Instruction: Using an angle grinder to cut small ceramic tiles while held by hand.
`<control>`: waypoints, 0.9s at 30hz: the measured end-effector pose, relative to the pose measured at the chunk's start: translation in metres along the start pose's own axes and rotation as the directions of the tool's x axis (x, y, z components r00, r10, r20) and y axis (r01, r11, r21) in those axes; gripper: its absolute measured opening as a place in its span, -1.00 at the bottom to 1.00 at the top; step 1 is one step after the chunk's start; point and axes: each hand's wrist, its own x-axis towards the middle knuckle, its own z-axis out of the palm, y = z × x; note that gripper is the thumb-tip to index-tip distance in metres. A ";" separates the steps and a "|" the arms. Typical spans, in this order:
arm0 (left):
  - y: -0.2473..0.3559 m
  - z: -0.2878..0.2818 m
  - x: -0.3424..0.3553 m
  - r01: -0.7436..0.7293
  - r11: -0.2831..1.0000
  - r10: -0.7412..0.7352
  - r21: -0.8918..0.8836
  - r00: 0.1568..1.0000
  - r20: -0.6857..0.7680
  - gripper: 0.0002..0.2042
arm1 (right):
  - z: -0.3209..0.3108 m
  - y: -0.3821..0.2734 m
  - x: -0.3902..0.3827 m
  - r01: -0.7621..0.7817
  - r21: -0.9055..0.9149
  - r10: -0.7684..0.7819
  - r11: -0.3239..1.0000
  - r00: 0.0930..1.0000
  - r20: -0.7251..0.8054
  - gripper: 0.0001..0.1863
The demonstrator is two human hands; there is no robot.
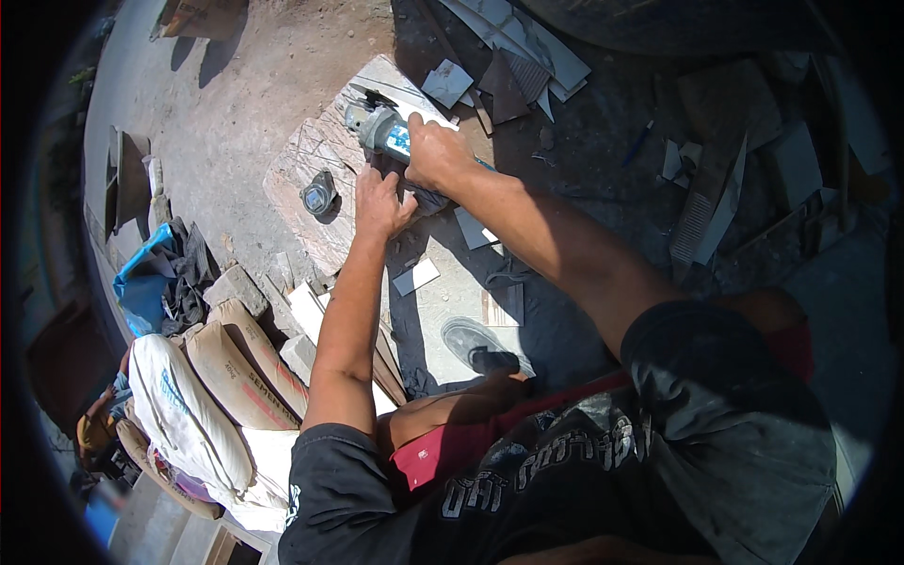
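Note:
My right hand (437, 153) is wrapped round the body of an angle grinder (384, 130), grey at the head with a blue-and-white label. The grinder's head is over a pale tile (419, 102) lying on a worn, scored slab (306, 165). Just left of and below the grinder, my left hand (381, 205) rests at the slab's near side, its fingers stretched and thumb apart. Whether those fingers press on a tile piece I cannot tell. A small rounded grey object, like a tape measure (319, 194), sits on the slab left of my left hand.
Broken tiles (527, 47) and offcuts lie at the far right, with more tile scraps (716, 193) on the shaded right side. Bulging sacks (235, 372) and a blue bag (141, 287) are at the left. My shoe (476, 344) is on the ground below the slab, near a tile scrap (415, 276).

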 end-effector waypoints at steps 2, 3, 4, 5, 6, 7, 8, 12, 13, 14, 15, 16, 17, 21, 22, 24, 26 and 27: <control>0.000 0.001 0.000 0.000 1.000 0.000 0.005 1.000 -0.001 -0.50 | 0.002 0.002 -0.001 0.033 -0.001 -0.033 0.999 0.999 -0.039 -0.39; 0.000 0.001 0.000 -0.002 1.000 0.002 0.010 1.000 -0.007 -0.50 | 0.002 0.004 -0.001 0.032 -0.001 -0.032 0.999 0.999 -0.040 -0.39; 0.000 0.002 0.000 -0.003 1.000 0.003 0.015 1.000 -0.012 -0.49 | 0.002 0.004 -0.001 0.034 -0.001 -0.034 0.999 0.999 -0.039 -0.38; -0.001 0.002 0.000 -0.003 1.000 0.003 0.015 1.000 -0.011 -0.49 | 0.002 0.004 -0.002 0.036 -0.002 -0.036 0.999 0.999 -0.039 -0.37; -0.001 0.002 0.000 0.001 1.000 -0.001 0.019 1.000 -0.002 -0.47 | 0.002 0.004 -0.002 0.035 -0.002 -0.035 0.999 0.999 -0.038 -0.37; -0.001 0.002 0.000 0.005 1.000 -0.005 0.023 1.000 0.006 -0.46 | 0.002 0.004 -0.002 0.035 -0.003 -0.035 0.999 0.998 -0.043 -0.37; -0.001 0.002 0.001 0.004 1.000 -0.004 0.022 1.000 0.006 -0.46 | 0.002 0.004 -0.002 0.035 -0.005 -0.035 0.999 0.998 -0.047 -0.37; 0.000 0.000 0.000 0.001 0.999 -0.001 0.040 1.000 0.006 -0.45 | 0.002 0.005 -0.003 0.035 0.002 -0.035 0.999 0.999 -0.039 -0.38; -0.001 0.001 0.001 -0.006 0.999 0.006 0.045 1.000 -0.003 -0.44 | 0.002 0.005 -0.003 0.033 0.002 -0.033 0.999 0.999 -0.041 -0.38; -0.001 0.002 0.000 -0.007 0.999 0.008 0.045 1.000 -0.003 -0.44 | 0.002 0.005 -0.004 0.032 0.003 -0.032 0.999 0.999 -0.042 -0.38; -0.002 0.003 0.000 -0.031 0.998 0.034 0.057 0.998 -0.046 -0.44 | 0.002 0.006 -0.004 0.031 0.002 -0.031 1.000 0.999 -0.043 -0.38; -0.002 0.004 0.000 -0.054 0.996 0.060 0.069 0.994 -0.089 -0.45 | 0.002 0.006 -0.005 0.033 0.009 -0.032 0.999 0.998 -0.047 -0.38; -0.002 0.004 0.000 -0.055 0.996 0.061 0.068 0.994 -0.089 -0.45 | 0.002 0.007 -0.005 0.034 0.016 -0.033 0.999 0.998 -0.051 -0.39; -0.004 0.006 0.003 -0.059 0.998 0.061 0.027 0.995 -0.084 -0.45 | 0.001 0.008 -0.008 0.028 0.020 -0.027 0.999 0.999 -0.038 -0.38; -0.005 0.007 0.003 -0.076 0.997 0.075 -0.007 0.991 -0.110 -0.45 | 0.000 0.008 -0.008 0.019 0.009 -0.019 1.000 0.999 -0.034 -0.38; -0.008 0.010 0.001 -0.070 0.998 0.069 -0.006 0.990 -0.124 -0.45 | -0.001 0.006 -0.009 0.013 -0.002 -0.013 1.000 0.999 -0.029 -0.37; -0.006 0.011 0.001 -0.068 0.998 0.066 -0.007 0.988 -0.137 -0.44 | -0.001 0.008 -0.010 0.015 -0.006 -0.016 1.000 1.000 -0.025 -0.37; -0.005 0.011 0.002 -0.061 0.998 0.060 0.000 0.988 -0.139 -0.44 | -0.001 0.008 -0.010 0.015 -0.006 -0.016 1.000 1.000 -0.025 -0.37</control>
